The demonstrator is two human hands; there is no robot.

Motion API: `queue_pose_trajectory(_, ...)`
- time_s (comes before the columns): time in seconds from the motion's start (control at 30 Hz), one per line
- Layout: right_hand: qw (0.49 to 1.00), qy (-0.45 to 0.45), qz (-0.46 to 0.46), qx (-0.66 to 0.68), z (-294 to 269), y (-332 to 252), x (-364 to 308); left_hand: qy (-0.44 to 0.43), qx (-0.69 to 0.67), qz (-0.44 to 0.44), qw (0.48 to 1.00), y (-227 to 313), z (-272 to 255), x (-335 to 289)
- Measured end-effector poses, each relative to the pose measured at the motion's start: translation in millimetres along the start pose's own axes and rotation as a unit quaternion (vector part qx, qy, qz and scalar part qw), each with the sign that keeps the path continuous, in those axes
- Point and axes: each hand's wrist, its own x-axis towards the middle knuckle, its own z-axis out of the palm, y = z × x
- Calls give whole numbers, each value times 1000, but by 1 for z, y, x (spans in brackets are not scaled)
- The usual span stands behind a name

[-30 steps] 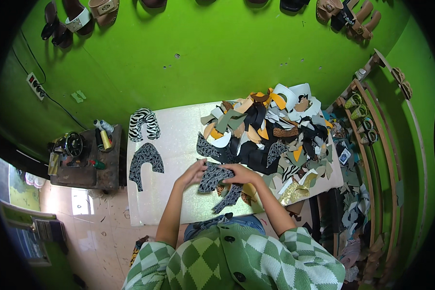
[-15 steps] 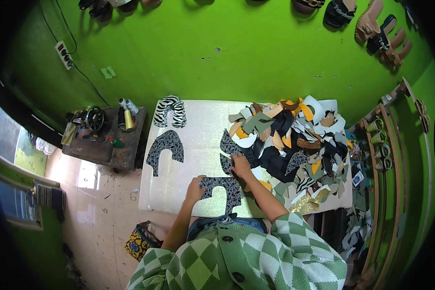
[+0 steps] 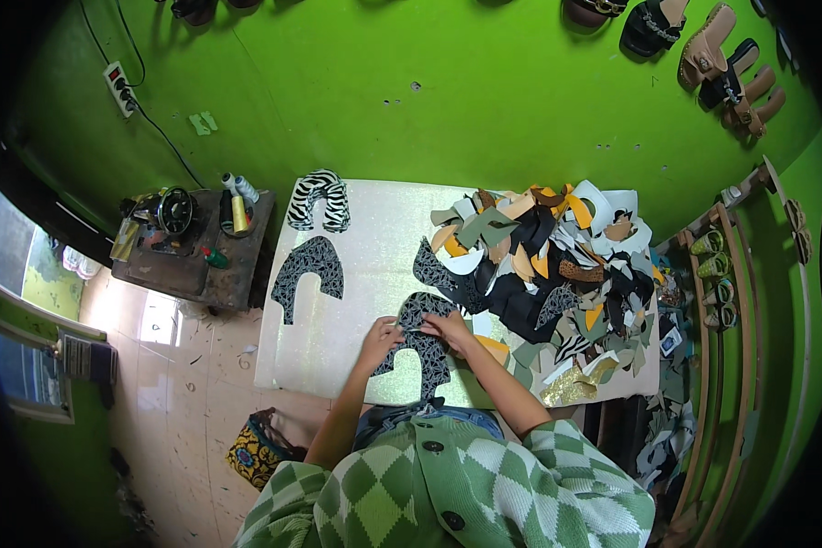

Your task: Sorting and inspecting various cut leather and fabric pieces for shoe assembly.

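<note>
Close in front of me, my left hand (image 3: 383,342) and my right hand (image 3: 445,330) pinch a curved black-and-grey patterned cut-out (image 3: 416,306) from either side. Under it, at the table's near edge, lies a hook-shaped cut-out (image 3: 426,370) of the same pattern; the upper piece hides part of it. Another patterned cut-out (image 3: 426,265) rests against the scrap heap, partly covered. To the left, a patterned arch-shaped cut-out (image 3: 309,267) lies flat, with zebra-striped arch pieces (image 3: 319,200) beyond it. The fingertips are small and partly hidden.
A heap of mixed scraps (image 3: 557,265) covers the right of the pale table (image 3: 288,365). Left of it stands a sewing-machine table (image 3: 196,274) with thread cones (image 3: 239,216). A patterned bag (image 3: 258,452) sits on the floor. Sandals (image 3: 708,46) hang on the green wall.
My right hand has brought a patterned cut-out leftward and nearer from beside the heap. My left hand has moved up from the lower piece to meet it.
</note>
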Motion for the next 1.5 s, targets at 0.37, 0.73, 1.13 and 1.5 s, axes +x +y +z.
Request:
queue_pose_trajectory(0.37,943,-19,-121,-311,-40,26,11,102,215,77,968,-20,-31,10)
queue_pose_trajectory(0.73,876,82,-164,-447,-27,37,24,201,241,33,949,-28,-38,17)
queue_pose_trajectory(1.13,860,99,-144,-479,-30,35,29,212,277,49,936,-33,-38,17)
queue_pose_trajectory(1.5,712,-4,-408,-572,-15,32,-1,163,528,235,799,-17,-7,-12)
